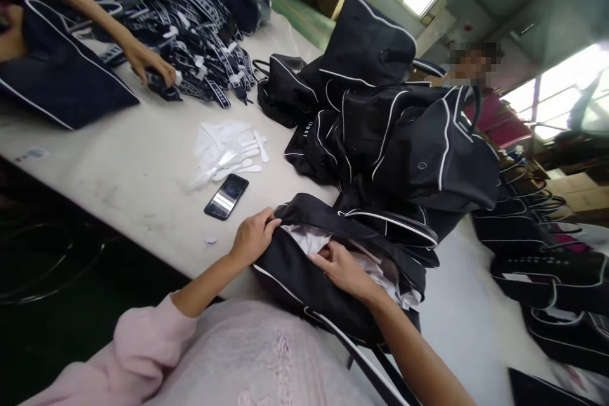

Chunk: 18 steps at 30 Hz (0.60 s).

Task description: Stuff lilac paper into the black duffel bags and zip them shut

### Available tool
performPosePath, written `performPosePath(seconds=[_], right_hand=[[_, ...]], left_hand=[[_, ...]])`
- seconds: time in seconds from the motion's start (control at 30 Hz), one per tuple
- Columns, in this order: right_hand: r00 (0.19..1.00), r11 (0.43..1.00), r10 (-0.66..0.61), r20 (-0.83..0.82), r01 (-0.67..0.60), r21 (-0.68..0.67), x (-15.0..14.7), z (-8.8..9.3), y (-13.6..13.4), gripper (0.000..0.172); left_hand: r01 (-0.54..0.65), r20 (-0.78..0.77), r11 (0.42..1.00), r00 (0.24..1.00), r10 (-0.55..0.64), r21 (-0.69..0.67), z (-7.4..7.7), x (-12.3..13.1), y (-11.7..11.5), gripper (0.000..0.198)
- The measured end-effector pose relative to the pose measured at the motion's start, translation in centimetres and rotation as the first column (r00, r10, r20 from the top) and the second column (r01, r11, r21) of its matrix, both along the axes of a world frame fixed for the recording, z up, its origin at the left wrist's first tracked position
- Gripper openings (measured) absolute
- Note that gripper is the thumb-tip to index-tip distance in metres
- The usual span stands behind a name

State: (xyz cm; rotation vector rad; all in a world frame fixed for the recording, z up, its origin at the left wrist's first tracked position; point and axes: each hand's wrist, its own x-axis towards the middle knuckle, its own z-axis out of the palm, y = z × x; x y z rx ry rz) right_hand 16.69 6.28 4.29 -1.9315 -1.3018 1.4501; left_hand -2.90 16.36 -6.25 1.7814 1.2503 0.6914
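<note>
A black bag point(297, 269) with white piping lies in front of me, its long top opening spread apart. White paper-like stuffing point(307, 240) shows inside. My left hand point(254, 236) is closed on the bag's left end, thumb and fingers pinching the edge of the opening. My right hand point(343, 269) reaches into the opening beside the stuffing. Its fingers are bent and their tips are hidden, so what they grip cannot be made out. One strap point(352, 346) hangs down on my side of the bag, and another handle point(394, 221) lies on the far side.
Black bags point(404, 133) are heaped just beyond. A phone point(227, 196) and thin white pieces in clear plastic point(228, 149) lie left. At upper left, another person's hand point(150, 66) touches a pile of printed straps point(200, 32). More bags point(547, 273) stand right.
</note>
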Motion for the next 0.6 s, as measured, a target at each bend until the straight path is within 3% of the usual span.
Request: performPosePath(seconds=[0.13,0.2,0.37,0.47,0.6], right_hand=[[0.984,0.991,-0.114,0.135,0.103,0.084,-1.3,-0.3,1.5,0.049],[0.978,0.986,-0.16,0.136,0.152,0.065,-1.5,-0.1,1.9,0.052],[0.996,0.993,-0.082,0.022,0.084,-0.08,-0.7,2.1,0.2,0.051],[0.993,0.999,0.036,0.113,-0.036,0.001,-0.8,4.1,-1.7,0.048],[0.93,0.989,0.047,0.365,-0.094,0.112,-3.3,5.1,-1.5,0.045]], left_hand=[[-0.027,0.024,1.0,0.999,0.027,0.003,0.2,0.1,0.0,0.023],[-0.029,0.042,0.999,0.999,0.03,-0.015,0.2,0.0,0.3,0.024],[-0.031,0.161,0.989,0.985,0.054,-0.144,-0.7,-0.4,0.3,0.031],[0.02,0.297,0.969,0.953,0.056,-0.247,-2.2,-0.9,0.2,0.041],[0.066,0.418,0.915,0.901,0.117,-0.399,-5.7,-1.6,0.4,0.062]])
